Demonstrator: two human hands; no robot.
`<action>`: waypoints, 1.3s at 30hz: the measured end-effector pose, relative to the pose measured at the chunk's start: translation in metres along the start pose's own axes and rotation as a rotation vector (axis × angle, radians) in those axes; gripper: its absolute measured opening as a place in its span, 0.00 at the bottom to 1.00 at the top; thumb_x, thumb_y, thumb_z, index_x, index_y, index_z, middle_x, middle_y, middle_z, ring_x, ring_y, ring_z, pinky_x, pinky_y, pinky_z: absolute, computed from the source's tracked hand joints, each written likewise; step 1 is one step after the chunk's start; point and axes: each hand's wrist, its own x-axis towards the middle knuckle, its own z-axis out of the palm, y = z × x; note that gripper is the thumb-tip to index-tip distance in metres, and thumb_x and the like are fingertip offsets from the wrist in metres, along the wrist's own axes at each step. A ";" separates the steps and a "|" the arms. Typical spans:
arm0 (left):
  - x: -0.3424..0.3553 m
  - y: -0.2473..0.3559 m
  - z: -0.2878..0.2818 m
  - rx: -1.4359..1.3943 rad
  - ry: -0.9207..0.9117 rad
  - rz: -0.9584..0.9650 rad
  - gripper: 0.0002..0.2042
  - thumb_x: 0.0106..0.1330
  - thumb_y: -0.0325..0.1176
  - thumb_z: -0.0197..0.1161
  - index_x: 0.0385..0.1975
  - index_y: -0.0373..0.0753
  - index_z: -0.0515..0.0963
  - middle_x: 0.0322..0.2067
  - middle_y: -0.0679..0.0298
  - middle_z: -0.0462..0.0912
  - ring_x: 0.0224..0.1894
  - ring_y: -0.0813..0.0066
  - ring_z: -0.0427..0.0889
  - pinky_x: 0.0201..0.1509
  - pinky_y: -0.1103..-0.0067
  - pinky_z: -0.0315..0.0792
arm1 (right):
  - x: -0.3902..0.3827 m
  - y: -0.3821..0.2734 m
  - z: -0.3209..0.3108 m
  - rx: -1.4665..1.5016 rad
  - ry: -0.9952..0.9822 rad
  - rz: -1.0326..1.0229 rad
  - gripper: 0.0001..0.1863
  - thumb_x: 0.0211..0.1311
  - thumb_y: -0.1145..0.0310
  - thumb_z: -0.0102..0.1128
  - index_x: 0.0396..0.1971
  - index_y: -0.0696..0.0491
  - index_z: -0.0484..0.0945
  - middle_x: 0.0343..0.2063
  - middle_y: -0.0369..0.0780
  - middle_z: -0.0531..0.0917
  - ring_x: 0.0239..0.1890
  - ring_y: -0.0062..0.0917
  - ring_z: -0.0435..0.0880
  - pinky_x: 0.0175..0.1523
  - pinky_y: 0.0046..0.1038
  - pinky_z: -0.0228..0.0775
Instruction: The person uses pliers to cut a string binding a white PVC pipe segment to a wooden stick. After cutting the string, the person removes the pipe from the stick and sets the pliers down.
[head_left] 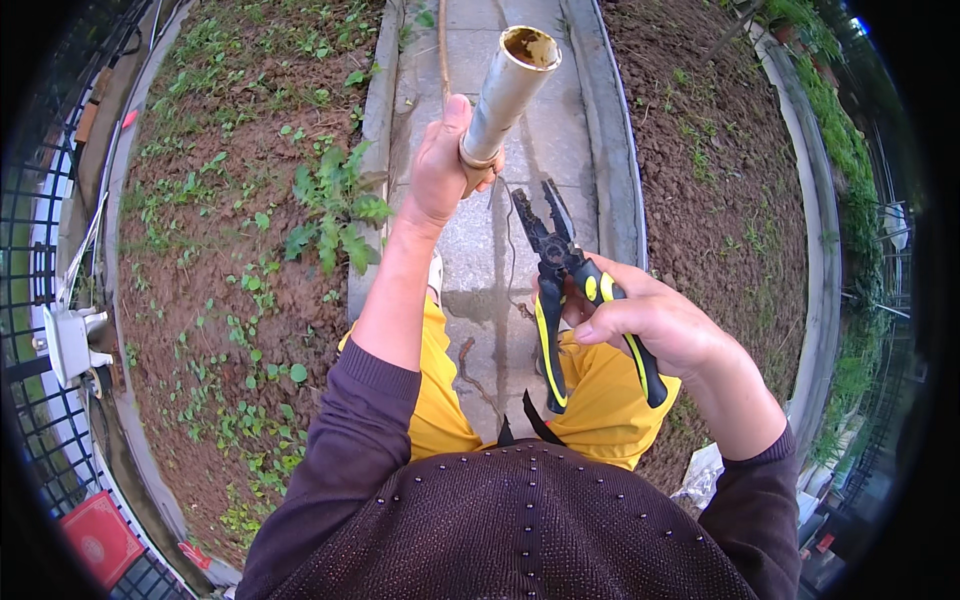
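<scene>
My left hand [447, 165] is wrapped round the lower part of a pale metal pipe [502, 105], held tilted over the path. The pipe's open upper end shows brown, stained insides. A band or wire seems to circle it just above my fingers, and a thin dark wire [512, 240] trails down below. In my right hand [650, 315] is a pair of combination pliers [557, 250] with black and yellow-green handles. Their jaws stand apart, pointing up toward the pipe without touching it. My fingers behind the handles are partly hidden.
A paved path [475, 245] runs between concrete kerbs [612, 130]. Soil beds lie on both sides, the left one [200, 300] with weeds and a leafy plant [340, 205]. A thin brown stick or hose [443, 50] lies ahead. A curled twig-like piece [470, 370] rests between my legs.
</scene>
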 end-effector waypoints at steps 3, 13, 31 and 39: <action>0.000 -0.001 0.000 0.014 -0.003 0.003 0.24 0.70 0.50 0.40 0.27 0.34 0.72 0.17 0.62 0.72 0.17 0.78 0.69 0.19 0.83 0.63 | 0.006 -0.003 -0.012 -0.019 -0.183 0.003 0.22 0.52 0.68 0.60 0.48 0.61 0.73 0.28 0.33 0.77 0.32 0.15 0.73 0.39 0.17 0.64; 0.000 0.004 -0.001 0.033 -0.004 -0.005 0.25 0.73 0.51 0.38 0.29 0.34 0.72 0.17 0.61 0.73 0.17 0.78 0.68 0.19 0.82 0.62 | 0.020 -0.004 -0.018 0.048 -0.240 0.136 0.25 0.49 0.70 0.59 0.49 0.63 0.74 0.45 0.44 0.82 0.30 0.17 0.75 0.41 0.20 0.70; -0.003 0.003 0.003 0.091 -0.094 0.010 0.31 0.77 0.55 0.32 0.26 0.35 0.73 0.19 0.63 0.74 0.21 0.77 0.70 0.26 0.80 0.64 | 0.044 0.004 -0.026 0.369 -0.365 0.132 0.31 0.52 0.67 0.62 0.55 0.67 0.70 0.46 0.50 0.80 0.32 0.21 0.75 0.49 0.25 0.70; -0.006 0.019 0.013 0.156 -0.048 -0.058 0.33 0.76 0.57 0.31 0.23 0.37 0.75 0.17 0.67 0.73 0.17 0.83 0.66 0.23 0.84 0.60 | 0.060 0.029 -0.033 0.430 -0.467 0.012 0.27 0.56 0.63 0.63 0.53 0.64 0.74 0.47 0.48 0.82 0.49 0.32 0.81 0.61 0.31 0.67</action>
